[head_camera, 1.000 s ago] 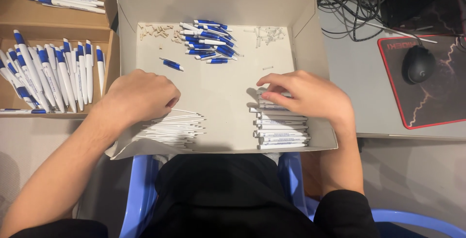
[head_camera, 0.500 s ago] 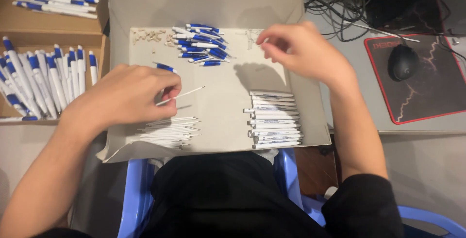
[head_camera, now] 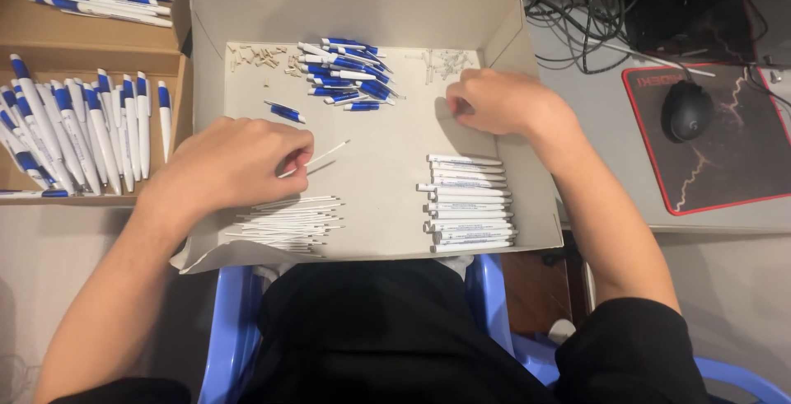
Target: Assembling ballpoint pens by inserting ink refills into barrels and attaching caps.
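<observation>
A shallow cardboard box [head_camera: 494,25] lies on my lap. My left hand [head_camera: 235,161] pinches a thin white pen refill [head_camera: 323,155] above a heap of the same refills [head_camera: 288,224] in the box's near left corner. My right hand [head_camera: 494,101] is curled at the far right of the box, its fingertips at a scatter of small springs [head_camera: 445,62]; whether it holds one is hidden. White pen barrels [head_camera: 470,204] lie stacked at the near right. Blue and white pen parts [head_camera: 346,76] are piled at the back, with small tan pieces [head_camera: 259,56] beside them.
On the left, a cardboard tray [head_camera: 49,37] holds several assembled blue and white pens [head_camera: 78,128]. To the right sits a black mouse [head_camera: 685,111] on a red-edged mouse pad [head_camera: 717,157], with tangled cables [head_camera: 577,0] behind. Blue chair edges [head_camera: 227,322] show below.
My right hand left the white barrels and reached to the far right corner of the box. My left hand lifted one refill from the heap.
</observation>
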